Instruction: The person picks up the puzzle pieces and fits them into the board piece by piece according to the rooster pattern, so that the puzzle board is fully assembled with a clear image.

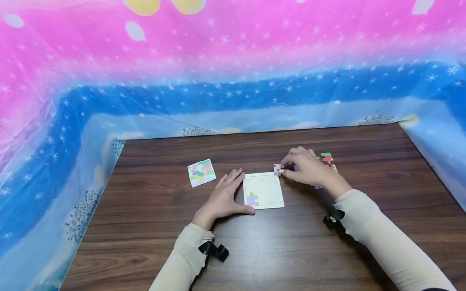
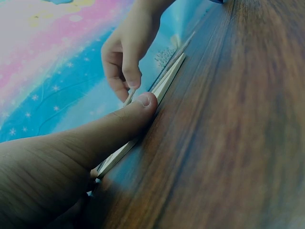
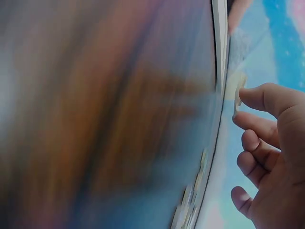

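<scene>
A square white puzzle tray [image 1: 264, 190] lies on the table, with one lilac jigsaw piece [image 1: 252, 199] in its near left corner. My left hand [image 1: 225, 198] rests along the tray's left side, fingers stretched at the far corner. Its thumb [image 2: 136, 112] lies straight against the near edge. At the far right corner, my right hand [image 1: 306, 167] pinches a colourful jigsaw piece [image 1: 278, 169] between thumb and fingertips. In the right wrist view the piece [image 3: 239, 95] appears edge-on, raised off the table, and the other fingers are loosely curled.
More jigsaw pieces [image 1: 327, 158] lie on the dark wooden table [image 1: 153, 218] beyond my right hand, partly hidden by it. A square picture card [image 1: 202, 173] sits left of the tray. Patterned cloth [image 1: 233, 97] hangs behind the table and at its sides.
</scene>
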Available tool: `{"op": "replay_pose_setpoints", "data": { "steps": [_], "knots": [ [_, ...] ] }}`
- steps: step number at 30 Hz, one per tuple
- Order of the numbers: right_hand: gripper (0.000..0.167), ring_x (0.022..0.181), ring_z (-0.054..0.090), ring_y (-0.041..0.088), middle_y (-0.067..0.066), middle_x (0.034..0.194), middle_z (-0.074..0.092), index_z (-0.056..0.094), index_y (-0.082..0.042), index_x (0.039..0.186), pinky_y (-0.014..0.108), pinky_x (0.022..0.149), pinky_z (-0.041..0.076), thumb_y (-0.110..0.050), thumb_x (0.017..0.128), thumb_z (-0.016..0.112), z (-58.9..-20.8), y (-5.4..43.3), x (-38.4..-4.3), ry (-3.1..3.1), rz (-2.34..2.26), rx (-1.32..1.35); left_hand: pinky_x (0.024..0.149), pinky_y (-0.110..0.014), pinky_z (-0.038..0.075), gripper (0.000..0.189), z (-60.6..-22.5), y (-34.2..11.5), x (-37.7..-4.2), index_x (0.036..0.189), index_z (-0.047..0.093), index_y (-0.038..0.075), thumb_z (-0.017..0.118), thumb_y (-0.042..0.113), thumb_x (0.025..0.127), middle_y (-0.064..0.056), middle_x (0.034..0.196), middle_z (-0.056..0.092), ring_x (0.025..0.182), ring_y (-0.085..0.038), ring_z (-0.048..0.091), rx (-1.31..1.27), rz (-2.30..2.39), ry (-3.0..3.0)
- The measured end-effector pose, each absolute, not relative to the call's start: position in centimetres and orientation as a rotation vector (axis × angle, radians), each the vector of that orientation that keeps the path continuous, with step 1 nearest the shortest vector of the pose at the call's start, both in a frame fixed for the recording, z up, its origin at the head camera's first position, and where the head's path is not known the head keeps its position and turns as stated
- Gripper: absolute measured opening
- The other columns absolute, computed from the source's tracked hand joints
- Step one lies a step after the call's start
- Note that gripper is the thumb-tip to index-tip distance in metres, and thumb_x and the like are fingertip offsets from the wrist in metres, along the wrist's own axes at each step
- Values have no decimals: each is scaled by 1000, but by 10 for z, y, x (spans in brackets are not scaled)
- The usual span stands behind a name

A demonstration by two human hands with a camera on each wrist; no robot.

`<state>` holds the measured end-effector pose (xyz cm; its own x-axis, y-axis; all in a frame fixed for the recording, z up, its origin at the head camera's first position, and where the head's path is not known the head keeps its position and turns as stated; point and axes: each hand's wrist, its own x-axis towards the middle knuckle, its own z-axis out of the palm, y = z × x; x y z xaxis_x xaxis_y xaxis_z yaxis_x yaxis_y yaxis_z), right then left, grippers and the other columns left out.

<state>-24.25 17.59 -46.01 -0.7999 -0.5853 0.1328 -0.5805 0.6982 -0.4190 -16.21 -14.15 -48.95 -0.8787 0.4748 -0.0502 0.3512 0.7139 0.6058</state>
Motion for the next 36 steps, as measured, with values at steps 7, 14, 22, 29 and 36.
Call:
{"op": "replay_pose_setpoints", "data": {
  "steps": [7,14,22,29,36],
  "knots": [
    [23,98,55,22,-1,101,67,82,-11,113,46,86,39,-22,93,78,-456,148,-226,2834,-686,-1064,132,-46,6,122,-490,-143,-163,168,27,6,91,57,78,-7,175,21,163,-25,11,656,908,2714],
    [22,90,51,17,-5,95,64,83,-11,112,43,82,37,-21,93,81,-461,137,-221,2826,-619,-1113,132,-46,6,121,-490,-144,-163,167,27,6,92,55,78,-8,175,21,163,-26,11,670,911,2712],
    [19,84,48,16,-9,85,60,86,-14,108,43,79,33,-22,91,86,-463,128,-220,2850,-604,-1097,132,-46,6,123,-489,-143,-165,167,26,3,93,53,77,-8,175,20,163,-25,11,664,929,2688],
    [14,80,53,16,-8,87,66,87,-15,103,40,75,33,-17,89,85,-465,123,-221,2801,-801,-965,132,-43,4,123,-488,-143,-165,167,25,4,93,53,77,-7,176,19,163,-23,9,651,930,2673],
    [16,76,51,15,-7,84,64,87,-14,103,39,75,32,-16,87,85,-469,107,-222,2776,-894,-927,132,-44,5,123,-489,-143,-166,167,27,3,94,52,76,-7,175,21,163,-24,11,656,948,2675]
  ]
}}
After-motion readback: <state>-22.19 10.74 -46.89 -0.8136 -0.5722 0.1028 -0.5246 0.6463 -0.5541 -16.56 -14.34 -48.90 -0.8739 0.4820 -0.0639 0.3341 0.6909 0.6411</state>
